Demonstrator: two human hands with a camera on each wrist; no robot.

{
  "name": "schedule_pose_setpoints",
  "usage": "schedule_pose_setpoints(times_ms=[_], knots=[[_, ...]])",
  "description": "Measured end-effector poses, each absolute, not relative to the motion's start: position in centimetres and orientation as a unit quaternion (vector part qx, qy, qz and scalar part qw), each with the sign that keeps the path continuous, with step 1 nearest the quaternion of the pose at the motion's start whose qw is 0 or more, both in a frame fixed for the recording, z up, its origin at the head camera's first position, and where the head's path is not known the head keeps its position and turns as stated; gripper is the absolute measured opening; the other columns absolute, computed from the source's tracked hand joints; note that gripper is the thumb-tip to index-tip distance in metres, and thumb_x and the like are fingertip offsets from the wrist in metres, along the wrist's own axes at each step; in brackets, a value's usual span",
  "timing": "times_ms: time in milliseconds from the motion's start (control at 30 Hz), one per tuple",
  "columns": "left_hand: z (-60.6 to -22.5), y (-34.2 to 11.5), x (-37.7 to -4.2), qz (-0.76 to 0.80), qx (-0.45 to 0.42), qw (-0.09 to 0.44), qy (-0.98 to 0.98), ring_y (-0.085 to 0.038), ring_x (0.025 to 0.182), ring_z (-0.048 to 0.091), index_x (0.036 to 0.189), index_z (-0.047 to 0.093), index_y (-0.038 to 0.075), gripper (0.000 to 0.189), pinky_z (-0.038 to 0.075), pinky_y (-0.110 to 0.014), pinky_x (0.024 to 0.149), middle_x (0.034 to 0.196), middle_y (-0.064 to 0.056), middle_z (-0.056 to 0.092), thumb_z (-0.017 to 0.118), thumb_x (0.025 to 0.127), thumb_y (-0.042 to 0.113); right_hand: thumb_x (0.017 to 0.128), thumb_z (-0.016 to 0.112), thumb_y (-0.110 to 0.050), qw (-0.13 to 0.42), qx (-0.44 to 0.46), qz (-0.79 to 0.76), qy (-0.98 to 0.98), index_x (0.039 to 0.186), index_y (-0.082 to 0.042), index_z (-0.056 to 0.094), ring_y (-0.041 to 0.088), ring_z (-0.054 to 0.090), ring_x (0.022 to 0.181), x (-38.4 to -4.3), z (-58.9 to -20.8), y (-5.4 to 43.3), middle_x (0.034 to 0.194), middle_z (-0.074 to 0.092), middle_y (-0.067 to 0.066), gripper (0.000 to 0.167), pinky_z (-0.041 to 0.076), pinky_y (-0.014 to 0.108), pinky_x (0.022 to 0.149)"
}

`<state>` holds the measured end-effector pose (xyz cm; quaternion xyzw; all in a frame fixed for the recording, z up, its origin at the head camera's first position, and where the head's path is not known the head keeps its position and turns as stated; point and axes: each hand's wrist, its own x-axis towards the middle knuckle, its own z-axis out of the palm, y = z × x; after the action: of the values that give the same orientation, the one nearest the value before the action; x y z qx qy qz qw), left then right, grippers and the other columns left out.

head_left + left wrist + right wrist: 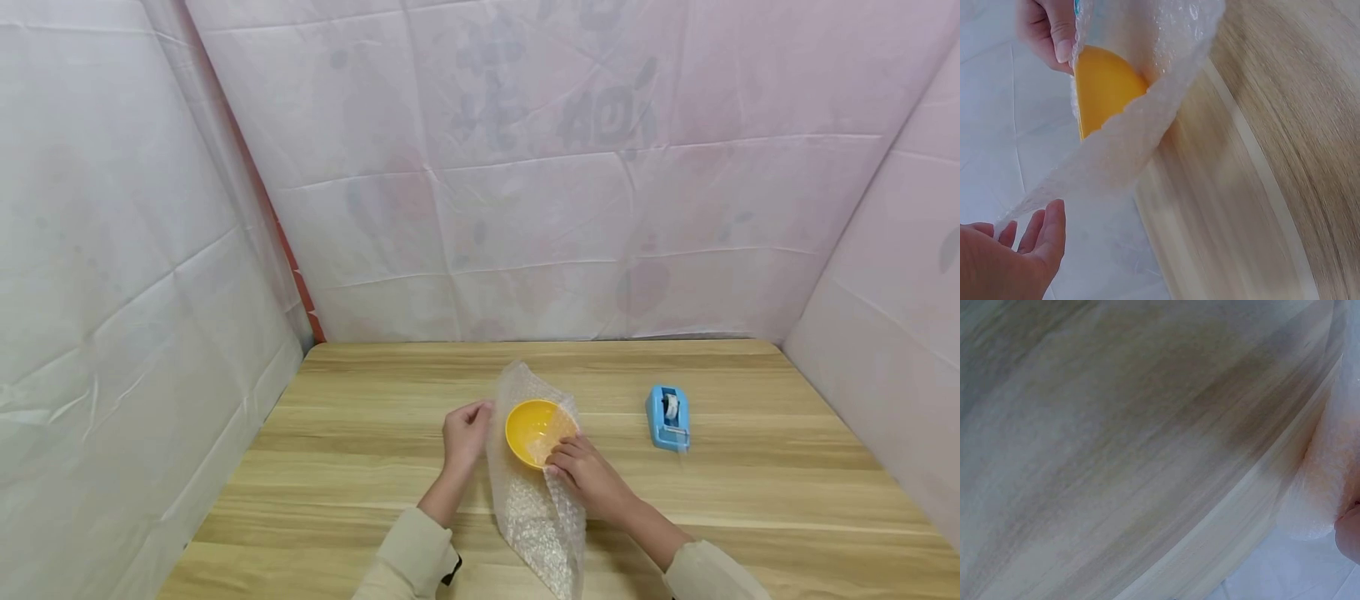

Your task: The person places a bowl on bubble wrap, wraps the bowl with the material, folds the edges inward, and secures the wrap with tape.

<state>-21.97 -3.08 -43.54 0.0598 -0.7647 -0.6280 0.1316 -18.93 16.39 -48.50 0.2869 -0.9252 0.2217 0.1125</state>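
A yellow bowl (pixel 527 427) sits open side up on a sheet of bubble wrap (pixel 531 512), whose right part folds over the bowl's rim. My left hand (pixel 463 432), left of the bowl, pinches the sheet's left edge; the left wrist view shows that edge (pixel 1110 159) raised beside the bowl (pixel 1107 87). At the bowl's near right rim, my right hand (pixel 588 473) holds the folded wrap against it with curled fingers. Only a fingertip (pixel 1350 536) and some wrap (pixel 1319 500) show in the right wrist view.
A blue tape dispenser (pixel 667 418) with a roll in it stands on the wooden table (pixel 360 467), right of the bowl. White cloth walls (pixel 525 208) enclose the table at the back and both sides.
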Motion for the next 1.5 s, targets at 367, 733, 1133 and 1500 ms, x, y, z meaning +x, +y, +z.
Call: schedule_pose_setpoints(times_ms=[367,733,1133,1500], knots=[[-43.7,-1.5,-21.7,-0.634,0.054,0.115,-0.763,-0.026,0.094,0.066,0.094,0.071,-0.002,0.02,0.055,-0.032,0.077,0.098,-0.016,0.071,0.059,0.086,0.011,0.088,0.058,-0.011,0.121,0.294,0.222,-0.922,0.095,-0.004,0.069,0.03,0.057,0.103,-19.0,-48.5,16.5,0.099,0.067,0.01,0.015,0.034,0.058,0.101],[-43.8,-0.3,-21.5,-0.64,0.052,0.112,-0.758,-0.029,0.1,0.065,0.095,0.071,-0.002,0.02,0.054,-0.037,0.084,0.1,-0.017,0.07,0.058,0.087,0.011,0.088,0.059,-0.01,0.112,0.291,0.227,-0.923,0.096,-0.003,0.069,0.032,0.057,0.104,-19.0,-48.4,16.5,0.1,0.067,0.011,0.015,0.034,0.058,0.102],[-45.0,0.3,-21.5,-0.632,0.035,0.108,-0.767,-0.028,0.099,0.064,0.096,0.07,-0.003,0.021,0.054,-0.035,0.082,0.102,-0.016,0.07,0.056,0.088,0.01,0.088,0.059,-0.011,0.13,0.298,0.22,-0.92,0.094,-0.004,0.069,0.031,0.058,0.103,-19.1,-49.0,16.5,0.098,0.068,0.01,0.014,0.036,0.058,0.101],[-45.6,0.6,-21.5,-0.635,0.035,0.101,-0.765,-0.023,0.092,0.064,0.095,0.071,-0.002,0.02,0.055,-0.031,0.076,0.099,-0.016,0.07,0.057,0.088,0.01,0.089,0.057,-0.012,0.115,0.29,0.224,-0.924,0.096,-0.004,0.069,0.031,0.057,0.106,-19.2,-49.1,16.6,0.101,0.067,0.01,0.015,0.033,0.057,0.103]])
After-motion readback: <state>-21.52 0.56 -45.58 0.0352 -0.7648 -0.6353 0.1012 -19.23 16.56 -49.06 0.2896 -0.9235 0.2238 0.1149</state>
